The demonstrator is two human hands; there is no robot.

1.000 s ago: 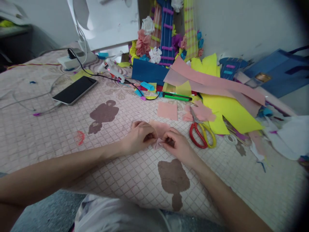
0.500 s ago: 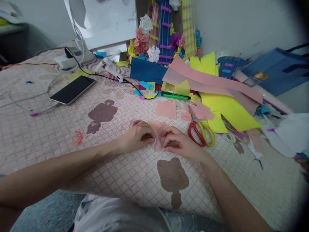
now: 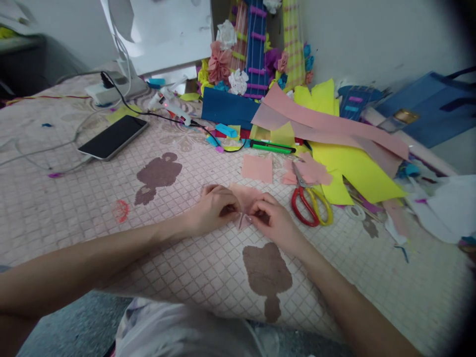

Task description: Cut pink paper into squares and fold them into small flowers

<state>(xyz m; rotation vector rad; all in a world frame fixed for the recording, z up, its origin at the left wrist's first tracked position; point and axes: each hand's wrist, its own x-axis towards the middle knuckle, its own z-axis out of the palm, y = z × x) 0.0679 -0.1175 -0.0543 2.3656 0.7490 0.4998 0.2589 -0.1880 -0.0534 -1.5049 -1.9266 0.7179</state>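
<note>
Paper (image 3: 247, 195) sat pinched in left hand (image 3: 215, 209) and right hand (image 3: 274, 218). It seemed light, soft and easily torn, best held by its edges.

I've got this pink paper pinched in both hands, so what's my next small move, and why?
I'd probably ease the right hand slightly toward the left hand, closing the crease: both pinch the pink paper near its close end, and a narrow crease shows between them.
</note>
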